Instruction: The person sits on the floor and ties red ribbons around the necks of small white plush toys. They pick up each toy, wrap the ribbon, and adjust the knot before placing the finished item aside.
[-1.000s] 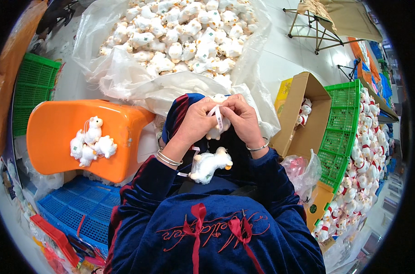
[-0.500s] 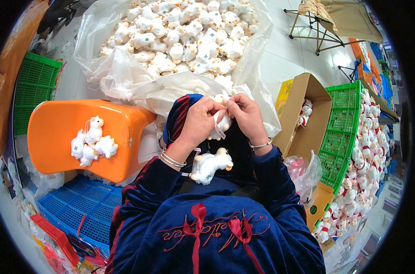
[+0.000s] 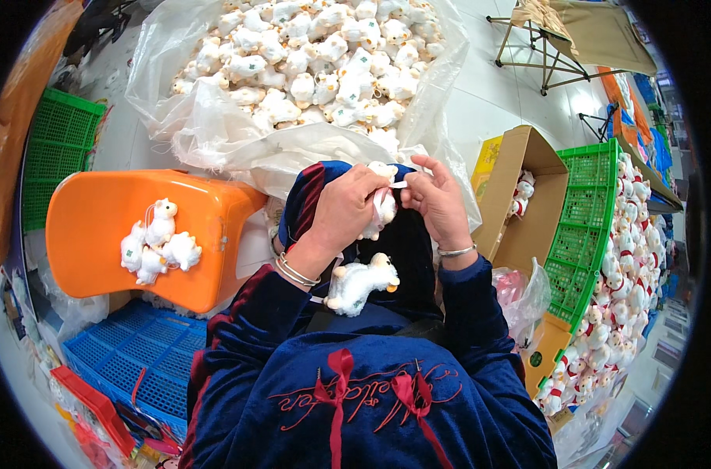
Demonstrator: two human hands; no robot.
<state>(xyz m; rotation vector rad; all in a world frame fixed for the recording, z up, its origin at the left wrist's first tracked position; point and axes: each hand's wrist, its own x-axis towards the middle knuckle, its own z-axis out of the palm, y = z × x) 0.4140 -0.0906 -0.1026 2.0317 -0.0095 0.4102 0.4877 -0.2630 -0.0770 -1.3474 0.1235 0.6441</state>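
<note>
Right of the orange stool, the left hand pinches a white plush lamb together with a pale ribbon, whose short end the right hand appears to grip between thumb and fingertip, its other fingers spread. A second plush lamb lies on the lap, also right of the stool. Good handling likely calls for a firm left pinch near the neck, an untwisted ribbon, and a gentle, even pull that spares the fleece.
</note>
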